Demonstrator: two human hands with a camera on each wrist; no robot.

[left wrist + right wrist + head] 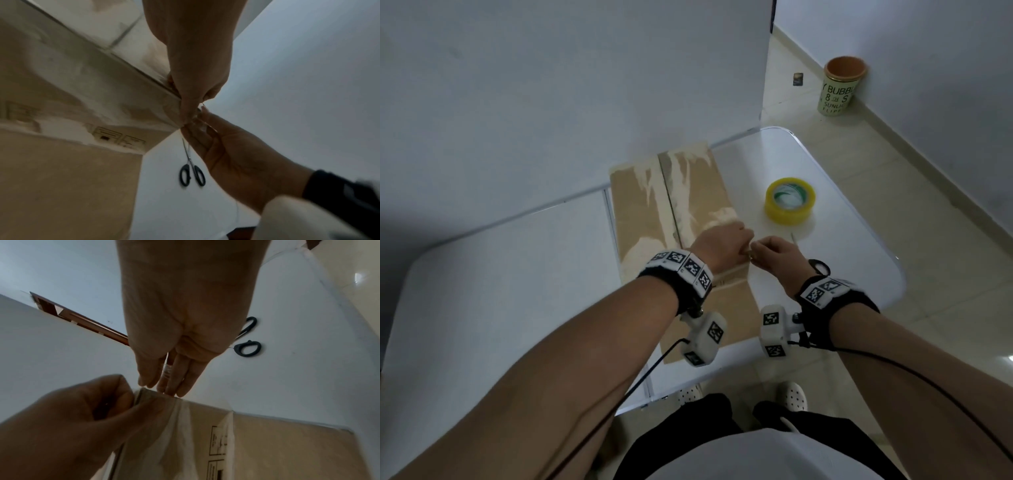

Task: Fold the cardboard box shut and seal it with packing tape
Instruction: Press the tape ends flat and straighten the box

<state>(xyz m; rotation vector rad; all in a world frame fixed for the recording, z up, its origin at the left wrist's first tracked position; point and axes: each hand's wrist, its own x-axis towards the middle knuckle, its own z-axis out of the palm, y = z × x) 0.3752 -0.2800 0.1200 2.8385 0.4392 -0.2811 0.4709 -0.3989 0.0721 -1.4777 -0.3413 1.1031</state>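
a cardboard box is seen lying on a white counter, its far end close to a white panel standing behind the counter. the top flaps are folded shut, and the seam between them is covered by clear tape with pale torn patches beside it.

the left hand is placed at the right upper edge of the box, where its curled fingers are closed on the box edge and on a bit of clear tape. the right hand is held just beside the box, touching the left hand; its grip is closed too, with a crumpled piece of clear tape pinched between thumb and fingers. in the right wrist view, the fingertips are seen resting against the corner of the box.

a yellow roll of packing tape is set flat on the counter, to the right of the box and apart from both hands. black-handled scissors are laid on the counter near the right hand, closed as far as can be told.

on the tiled floor beyond the counter, a green bin with printed letters is stood by the wall.
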